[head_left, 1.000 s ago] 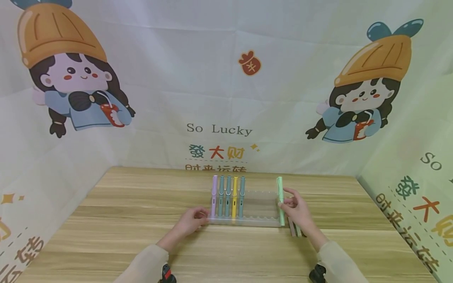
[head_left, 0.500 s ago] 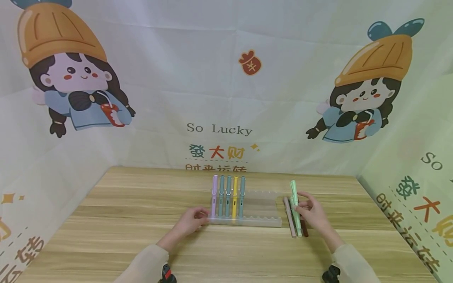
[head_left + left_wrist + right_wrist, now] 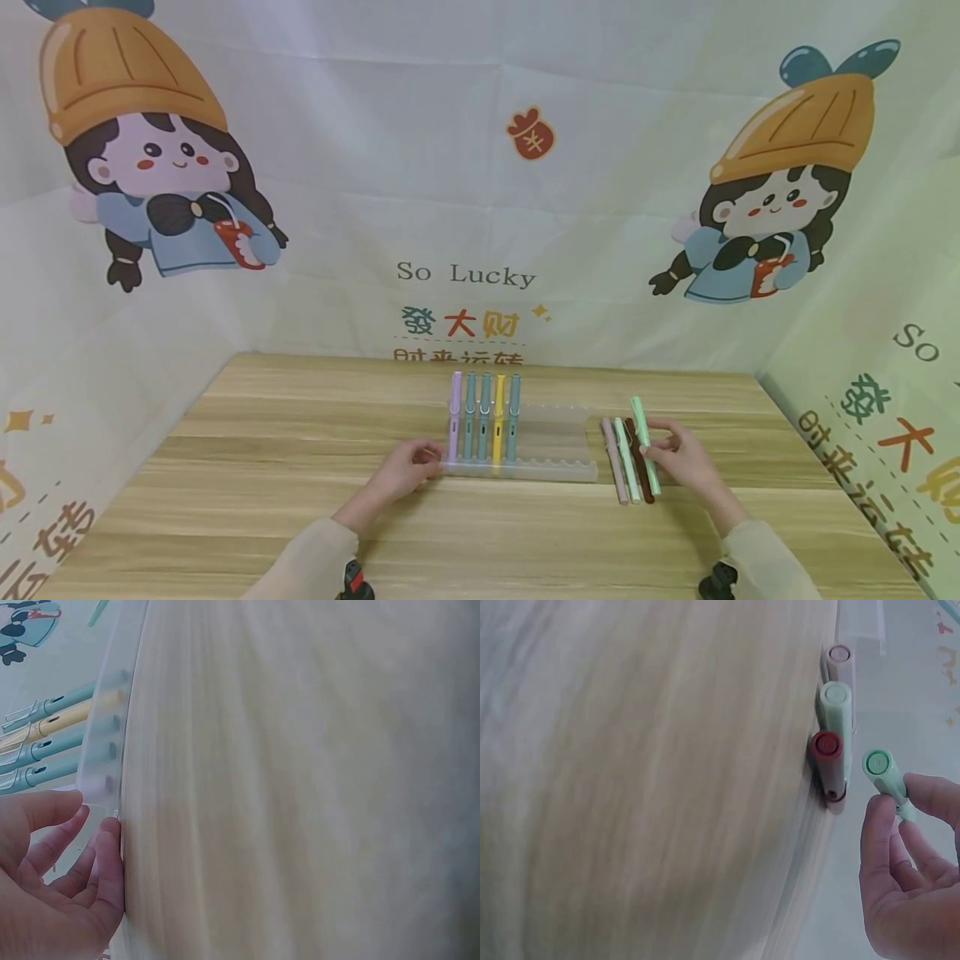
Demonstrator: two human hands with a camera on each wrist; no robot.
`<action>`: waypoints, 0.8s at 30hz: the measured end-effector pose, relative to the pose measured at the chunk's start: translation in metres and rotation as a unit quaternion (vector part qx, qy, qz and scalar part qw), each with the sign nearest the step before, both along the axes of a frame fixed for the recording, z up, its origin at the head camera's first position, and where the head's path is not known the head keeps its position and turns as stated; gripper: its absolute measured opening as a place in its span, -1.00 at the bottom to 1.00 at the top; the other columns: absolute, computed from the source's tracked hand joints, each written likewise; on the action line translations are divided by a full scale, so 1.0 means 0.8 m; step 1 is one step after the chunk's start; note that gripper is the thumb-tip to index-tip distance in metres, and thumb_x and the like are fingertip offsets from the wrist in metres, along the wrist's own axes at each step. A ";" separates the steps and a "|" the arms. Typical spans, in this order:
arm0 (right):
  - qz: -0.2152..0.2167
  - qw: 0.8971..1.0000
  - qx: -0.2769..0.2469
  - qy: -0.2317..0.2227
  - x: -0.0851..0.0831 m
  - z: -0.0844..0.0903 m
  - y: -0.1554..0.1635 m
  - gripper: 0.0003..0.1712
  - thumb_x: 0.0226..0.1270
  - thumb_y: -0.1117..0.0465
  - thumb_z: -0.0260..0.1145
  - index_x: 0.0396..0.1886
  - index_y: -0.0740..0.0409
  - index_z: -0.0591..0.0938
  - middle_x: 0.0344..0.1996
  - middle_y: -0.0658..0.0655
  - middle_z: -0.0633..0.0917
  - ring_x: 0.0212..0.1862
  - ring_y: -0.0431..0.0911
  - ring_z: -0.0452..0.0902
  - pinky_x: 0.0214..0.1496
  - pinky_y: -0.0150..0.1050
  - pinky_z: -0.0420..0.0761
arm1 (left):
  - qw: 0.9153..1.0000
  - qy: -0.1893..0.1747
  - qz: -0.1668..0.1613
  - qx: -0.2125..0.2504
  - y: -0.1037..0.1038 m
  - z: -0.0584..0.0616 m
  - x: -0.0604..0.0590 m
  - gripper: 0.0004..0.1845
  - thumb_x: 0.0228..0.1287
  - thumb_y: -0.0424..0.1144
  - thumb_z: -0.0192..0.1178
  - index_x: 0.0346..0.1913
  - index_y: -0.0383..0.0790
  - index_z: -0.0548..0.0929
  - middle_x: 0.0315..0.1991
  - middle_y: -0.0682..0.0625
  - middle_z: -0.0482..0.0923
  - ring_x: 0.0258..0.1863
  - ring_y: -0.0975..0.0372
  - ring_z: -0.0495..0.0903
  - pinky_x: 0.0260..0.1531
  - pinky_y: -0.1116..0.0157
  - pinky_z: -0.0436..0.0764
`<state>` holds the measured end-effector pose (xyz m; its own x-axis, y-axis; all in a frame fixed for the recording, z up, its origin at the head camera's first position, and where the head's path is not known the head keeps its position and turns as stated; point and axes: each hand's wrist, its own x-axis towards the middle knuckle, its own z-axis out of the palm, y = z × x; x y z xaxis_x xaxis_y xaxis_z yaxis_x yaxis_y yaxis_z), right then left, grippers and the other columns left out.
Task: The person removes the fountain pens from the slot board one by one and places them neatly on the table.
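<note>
A clear pen rack [image 3: 555, 472] lies on the table, with a purple pen [image 3: 454, 425], a yellow pen [image 3: 498, 421] and several teal pens [image 3: 469, 425] side by side in its left half. My left hand [image 3: 408, 468] is at the rack's left front corner, thumb and curled fingers on its end in the left wrist view. My right hand [image 3: 678, 454] pinches a light green pen [image 3: 885, 771] between thumb and fingertips. That pen is raised beside a row of a pinkish-grey pen [image 3: 613, 462], another light green pen [image 3: 627, 462] and a dark red pen [image 3: 641, 467].
Wood-grain table [image 3: 480, 542] surrounds the rack. A printed cloth backdrop [image 3: 360, 208] stands behind it and along both sides. The rack's right half shows bare slots, and the loose pens lie just right of its end.
My right hand has moved from the rack's right end to the right with the light green pen, past the loose pens, which now show fully. The left hand has stayed in place.
</note>
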<state>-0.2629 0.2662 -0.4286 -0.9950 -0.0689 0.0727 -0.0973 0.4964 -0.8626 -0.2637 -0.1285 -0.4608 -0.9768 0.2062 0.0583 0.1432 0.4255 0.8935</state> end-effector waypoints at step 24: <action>-0.035 0.995 0.047 -0.077 -0.004 -0.007 0.009 -0.50 0.09 0.37 0.22 0.00 0.55 0.33 -0.40 0.24 0.54 -0.46 -0.10 0.48 -0.46 -0.24 0.53 | 1.000 -0.011 -0.002 -0.002 -0.001 0.002 0.001 -0.84 0.08 -0.44 0.14 -0.23 -0.38 0.53 -0.42 -0.06 0.51 -0.49 0.20 0.44 -0.57 0.28 0.48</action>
